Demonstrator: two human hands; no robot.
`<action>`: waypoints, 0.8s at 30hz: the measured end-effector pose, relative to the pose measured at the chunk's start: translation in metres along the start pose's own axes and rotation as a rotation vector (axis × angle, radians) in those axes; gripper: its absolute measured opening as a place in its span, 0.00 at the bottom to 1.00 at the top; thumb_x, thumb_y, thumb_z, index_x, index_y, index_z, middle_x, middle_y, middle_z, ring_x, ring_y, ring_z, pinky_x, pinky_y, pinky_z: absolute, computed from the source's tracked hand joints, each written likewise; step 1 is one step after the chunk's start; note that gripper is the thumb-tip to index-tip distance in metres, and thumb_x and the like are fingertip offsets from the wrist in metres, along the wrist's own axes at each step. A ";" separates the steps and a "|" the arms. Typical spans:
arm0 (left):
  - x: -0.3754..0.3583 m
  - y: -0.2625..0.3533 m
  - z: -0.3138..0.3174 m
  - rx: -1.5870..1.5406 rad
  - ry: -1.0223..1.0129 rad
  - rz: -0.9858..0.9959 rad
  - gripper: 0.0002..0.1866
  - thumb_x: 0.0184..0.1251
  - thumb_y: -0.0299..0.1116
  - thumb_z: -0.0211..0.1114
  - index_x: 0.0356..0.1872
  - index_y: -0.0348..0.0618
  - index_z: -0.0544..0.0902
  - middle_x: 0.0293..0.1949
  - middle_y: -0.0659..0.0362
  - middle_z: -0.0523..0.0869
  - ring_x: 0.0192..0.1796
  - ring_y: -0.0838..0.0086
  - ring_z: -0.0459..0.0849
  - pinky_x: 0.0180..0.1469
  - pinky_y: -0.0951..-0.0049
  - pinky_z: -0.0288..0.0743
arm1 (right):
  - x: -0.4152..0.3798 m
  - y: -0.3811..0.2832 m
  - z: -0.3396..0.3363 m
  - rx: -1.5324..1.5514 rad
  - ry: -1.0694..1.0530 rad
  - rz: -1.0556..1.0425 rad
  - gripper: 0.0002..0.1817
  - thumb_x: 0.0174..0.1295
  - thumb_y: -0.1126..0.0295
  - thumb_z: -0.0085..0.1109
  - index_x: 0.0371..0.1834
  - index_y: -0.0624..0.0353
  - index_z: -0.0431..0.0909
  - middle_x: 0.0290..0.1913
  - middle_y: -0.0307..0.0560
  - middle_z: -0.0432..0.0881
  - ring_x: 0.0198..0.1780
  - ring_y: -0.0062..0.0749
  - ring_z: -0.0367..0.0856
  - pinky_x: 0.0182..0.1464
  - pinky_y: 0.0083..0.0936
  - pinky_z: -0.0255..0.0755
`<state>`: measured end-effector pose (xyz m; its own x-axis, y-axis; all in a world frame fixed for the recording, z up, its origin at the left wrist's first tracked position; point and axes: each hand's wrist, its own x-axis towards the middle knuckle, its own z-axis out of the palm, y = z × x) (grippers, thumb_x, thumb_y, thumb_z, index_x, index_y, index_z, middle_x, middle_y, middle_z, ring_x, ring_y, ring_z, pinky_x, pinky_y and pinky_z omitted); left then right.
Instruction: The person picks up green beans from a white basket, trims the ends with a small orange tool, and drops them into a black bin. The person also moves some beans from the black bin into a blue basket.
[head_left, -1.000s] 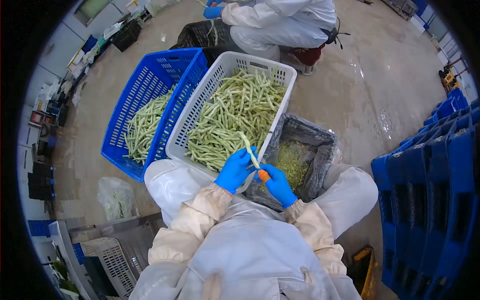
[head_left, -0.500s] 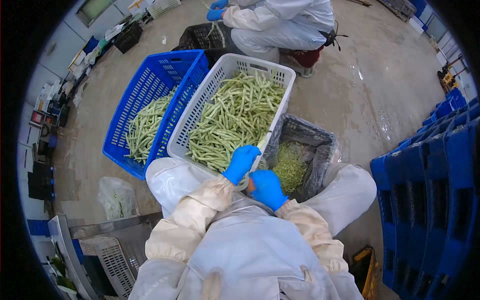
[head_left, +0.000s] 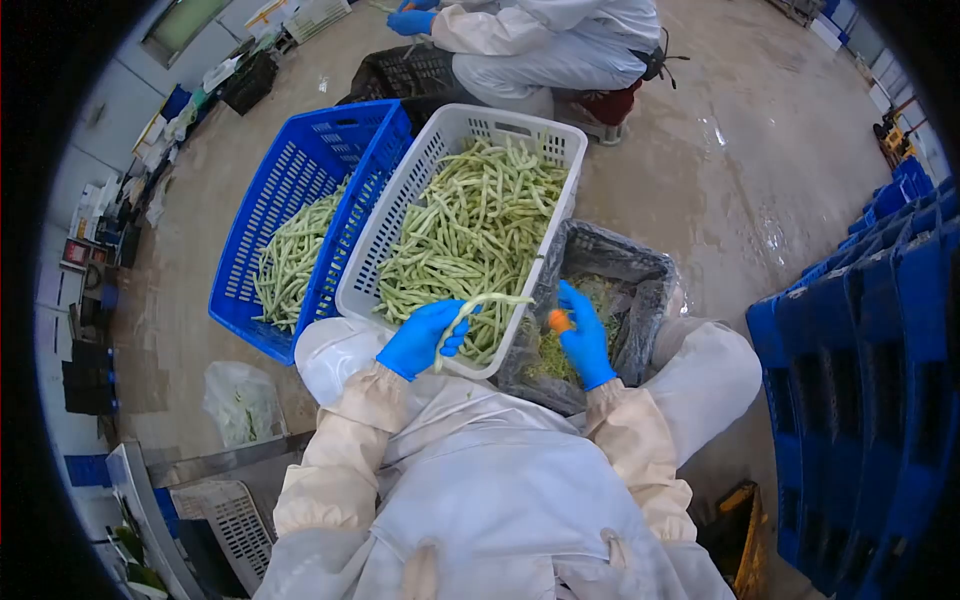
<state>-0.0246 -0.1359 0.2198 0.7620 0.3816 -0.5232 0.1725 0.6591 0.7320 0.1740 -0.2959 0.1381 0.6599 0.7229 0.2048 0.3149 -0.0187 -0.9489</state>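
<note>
My left hand [head_left: 425, 335] is closed around a long pale green bean [head_left: 478, 300], which sticks out to the right over the near end of the white crate [head_left: 350, 285]. A heap of similar green beans [head_left: 470, 230] fills that crate. To the right, my right hand [head_left: 587, 345] is closed on a small orange object [head_left: 560, 320], mostly hidden by the fingers; I cannot tell its kind. This hand is over the dark, plastic-lined bin [head_left: 648, 305], where small green trimmings [head_left: 550, 360] lie. Both hands wear blue gloves.
A blue crate [head_left: 240, 235] with more beans adjoins the white crate's left side. Beyond them, a seated person [head_left: 560, 60] in white works by a black crate [head_left: 400, 75]. Blue pallets [head_left: 850, 380] stand at the right, and a clear plastic bag [head_left: 240, 400] lies at the left.
My hands have moved apart: the left went left and down with the bean, the right moved to the right over the bin. The bean now shows clearly in the left hand.
</note>
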 end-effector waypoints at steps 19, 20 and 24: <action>0.040 -0.077 -0.014 0.957 0.300 0.536 0.09 0.60 0.33 0.62 0.37 0.39 0.82 0.25 0.65 0.76 0.26 0.83 0.74 0.31 0.79 0.68 | -0.008 -0.021 0.012 0.596 -0.080 0.366 0.10 0.63 0.68 0.51 0.38 0.64 0.77 0.26 0.44 0.78 0.28 0.29 0.77 0.34 0.23 0.70; 0.035 -0.071 0.003 0.633 0.255 0.301 0.09 0.61 0.34 0.61 0.37 0.39 0.82 0.25 0.65 0.77 0.27 0.83 0.74 0.31 0.80 0.68 | -0.007 -0.023 0.012 0.594 -0.085 0.367 0.10 0.63 0.68 0.51 0.38 0.64 0.77 0.26 0.44 0.78 0.28 0.29 0.77 0.34 0.23 0.70; 0.043 -0.068 0.003 0.112 0.193 0.155 0.10 0.63 0.35 0.59 0.37 0.39 0.82 0.25 0.66 0.77 0.27 0.84 0.73 0.30 0.82 0.66 | -0.010 -0.016 0.010 0.602 -0.228 0.384 0.13 0.65 0.65 0.49 0.37 0.66 0.76 0.26 0.40 0.77 0.28 0.21 0.74 0.34 0.20 0.69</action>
<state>-0.0015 -0.1662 0.1486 0.6537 0.5956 -0.4668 0.1395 0.5115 0.8479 0.1555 -0.2958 0.1487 0.4700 0.8681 -0.1600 -0.3800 0.0353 -0.9243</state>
